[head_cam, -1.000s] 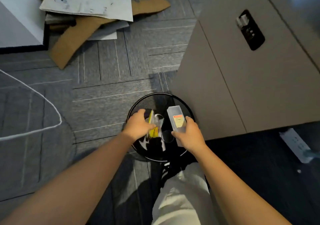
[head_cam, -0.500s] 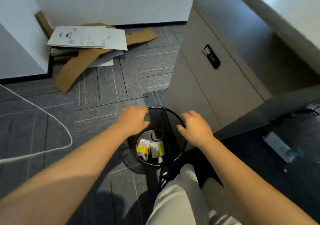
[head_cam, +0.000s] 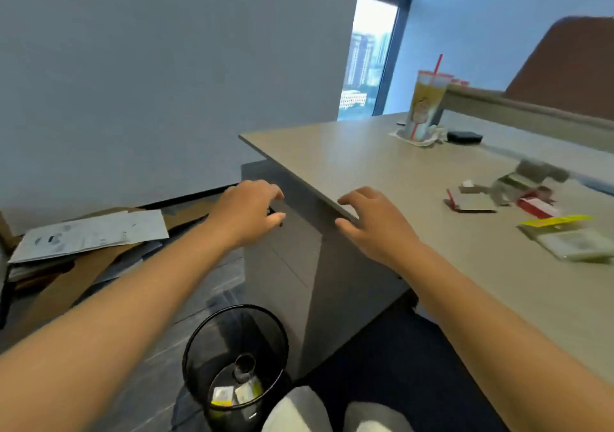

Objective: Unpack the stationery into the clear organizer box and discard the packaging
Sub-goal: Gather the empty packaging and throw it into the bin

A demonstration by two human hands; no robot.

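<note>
While both hands are held out empty with fingers loosely spread, two are counted: the left hand (head_cam: pixel 247 210) and the right hand (head_cam: pixel 375 222), the right one over the desk (head_cam: pixel 382 162) edge. One black bin (head_cam: pixel 202 355) is seen at 6 o'clock, well below the fingers, with two discarded packets (head_cam: pixel 232 395) inside. One unopened packet (head_cam: pixel 571 240) is seen on the desk at 3 o'clock of the right hand, well apart from it.

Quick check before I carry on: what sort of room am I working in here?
Most likely an office: a long grey desk with a drawer cabinet beneath, a mesh waste bin on carpet tiles, and high-rise buildings through the window.
</note>
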